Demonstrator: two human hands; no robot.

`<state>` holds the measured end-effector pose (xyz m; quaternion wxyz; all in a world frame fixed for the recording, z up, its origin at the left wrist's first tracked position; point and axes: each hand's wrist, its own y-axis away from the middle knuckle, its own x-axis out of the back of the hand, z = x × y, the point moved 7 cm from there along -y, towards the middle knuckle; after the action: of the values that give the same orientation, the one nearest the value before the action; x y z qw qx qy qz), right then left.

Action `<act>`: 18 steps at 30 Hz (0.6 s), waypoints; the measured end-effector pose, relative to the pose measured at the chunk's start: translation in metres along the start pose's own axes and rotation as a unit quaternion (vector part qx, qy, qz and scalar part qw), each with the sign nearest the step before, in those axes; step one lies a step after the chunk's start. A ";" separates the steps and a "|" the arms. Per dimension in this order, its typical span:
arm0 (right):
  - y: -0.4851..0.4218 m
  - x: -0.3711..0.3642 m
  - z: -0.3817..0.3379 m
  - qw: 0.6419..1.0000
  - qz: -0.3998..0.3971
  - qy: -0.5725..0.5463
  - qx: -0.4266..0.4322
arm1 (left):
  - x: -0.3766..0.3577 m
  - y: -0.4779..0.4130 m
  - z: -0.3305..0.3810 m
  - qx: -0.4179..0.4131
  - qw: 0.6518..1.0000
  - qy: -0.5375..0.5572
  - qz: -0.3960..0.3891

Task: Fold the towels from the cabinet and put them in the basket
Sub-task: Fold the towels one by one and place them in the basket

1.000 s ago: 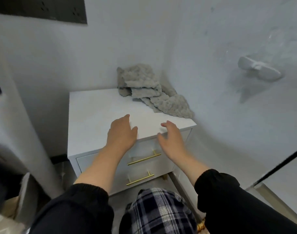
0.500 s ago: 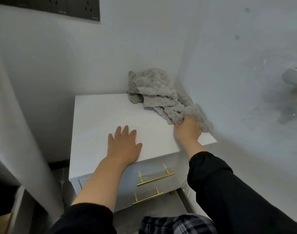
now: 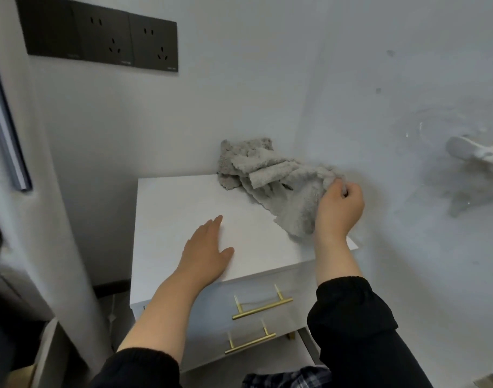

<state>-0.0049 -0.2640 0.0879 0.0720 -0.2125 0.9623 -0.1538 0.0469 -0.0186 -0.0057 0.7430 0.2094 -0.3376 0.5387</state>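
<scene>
A crumpled grey towel (image 3: 270,175) lies in the far right corner of the white cabinet (image 3: 180,208) top, against the wall. My right hand (image 3: 337,208) is closed on the towel's near right edge and lifts that edge a little off the top. My left hand (image 3: 206,253) rests flat, palm down and fingers together, near the front of the cabinet top and holds nothing. No basket is in view.
The cabinet has two drawers with gold bar handles (image 3: 262,306). White walls close in behind and to the right. A black socket panel (image 3: 99,37) sits high on the back wall. A white fitting (image 3: 475,155) sticks out of the right wall. A white panel stands at left.
My right hand has closed on the towel's edge and raised it toward the right wall. My left hand has slid slightly forward on the cabinet top. The view has shifted upward.
</scene>
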 end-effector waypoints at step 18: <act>0.047 -0.039 0.049 0.932 -0.242 -0.027 -0.268 | 0.038 -0.007 0.021 0.093 0.867 0.490 0.011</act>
<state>0.0219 -0.2201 0.0288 -0.0009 -0.4540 0.8850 0.1033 0.0553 -0.0102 0.0368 0.7841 -0.0168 0.1198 0.6088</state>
